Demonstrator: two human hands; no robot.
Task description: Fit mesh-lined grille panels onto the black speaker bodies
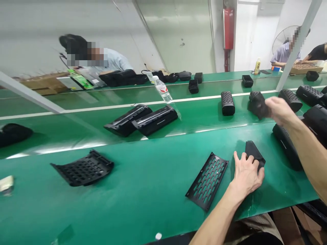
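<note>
Black wedge-shaped part (252, 152) sits under the curled fingers of the left hand (246, 177), just right of a slotted grille (206, 181); right hand (280, 110), fingers pressed together, meets a ribbed housing (258, 104), grip unclear; lettering on the long housing (286, 147) is too small to read.

The left hand (246, 175) sits palm down, fingers spread and slightly curled; the left forearm (213, 223) enters from the lower edge. The right hand (279, 110) extends forward, raised, back upward; the right forearm (310, 158) enters from the right edge.
</note>
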